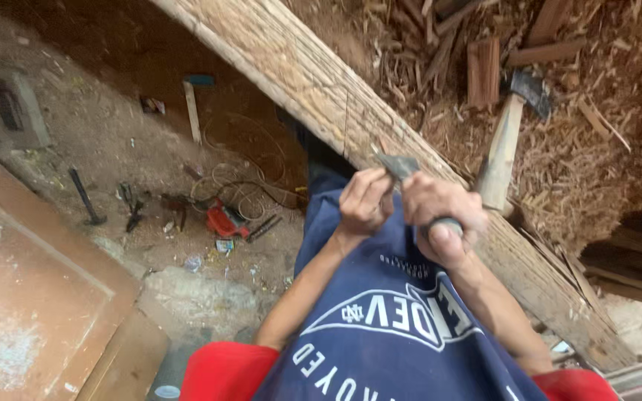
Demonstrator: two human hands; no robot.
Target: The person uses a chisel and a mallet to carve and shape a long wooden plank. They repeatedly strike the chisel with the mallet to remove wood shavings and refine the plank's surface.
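Right now the right hand [440,219] grips a dark-handled blade [399,167] pointing up-left toward the plank [321,89] — left hand [365,200] pinches its tip

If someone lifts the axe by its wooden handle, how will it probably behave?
The axe likely feels head-heavy: its dark metal head sits at the far end of a pale, thick handle. It should stay stiff. Resting against the long wooden beam above loose wood chips, it may slide when nudged.

Your right hand [440,215] grips the chisel [403,174] handle, left hand [364,199] pinching its blade against the long plank [313,82]. An axe [510,126] lies at two o'clock among wood chips [596,148].
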